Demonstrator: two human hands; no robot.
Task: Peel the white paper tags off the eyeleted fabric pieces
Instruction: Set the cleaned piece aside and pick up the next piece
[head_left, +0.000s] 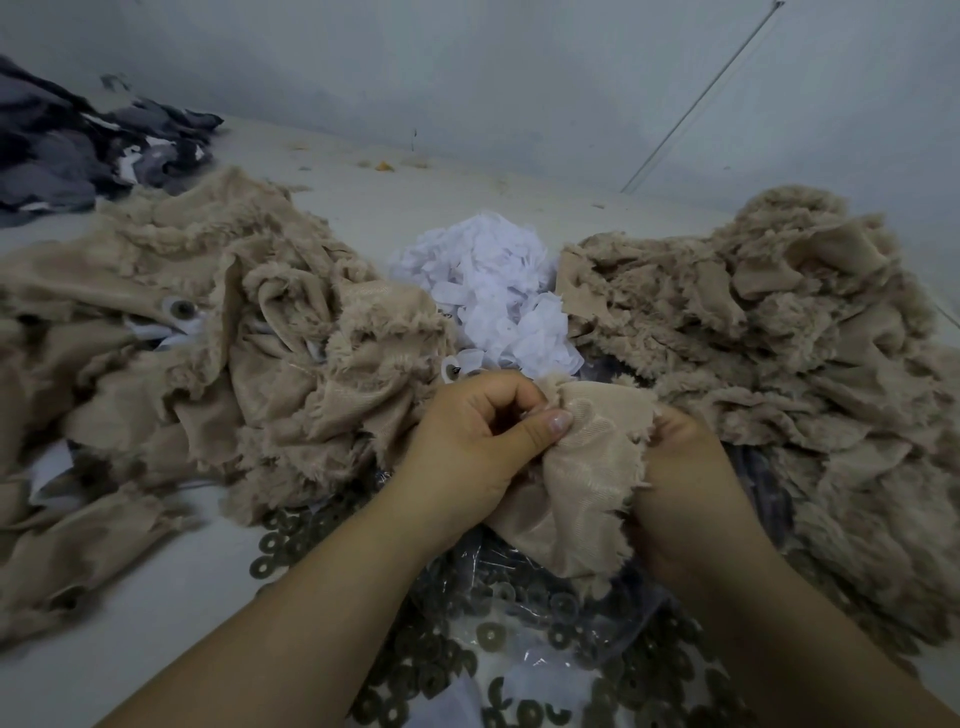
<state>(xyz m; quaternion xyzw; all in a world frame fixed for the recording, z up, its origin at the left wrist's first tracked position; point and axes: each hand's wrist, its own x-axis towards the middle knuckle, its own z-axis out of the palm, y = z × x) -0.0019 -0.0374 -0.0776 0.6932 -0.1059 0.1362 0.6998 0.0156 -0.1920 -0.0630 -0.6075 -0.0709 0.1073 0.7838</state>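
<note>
holding one tan fabric piece (576, 483) between them, the left hand (478, 441) pinches its top edge with thumb and curled fingers and the right hand (685, 483) grips its right side from behind — no tag shows on it — while peeled tags (498, 291) sit just beyond.

Dim, flat, bluish light – no hard shadows, source unclear. Soft focus throughout; wide-angle bending toward 3 and 9 o'clock edges – faint plastic glare at 6.
</note>
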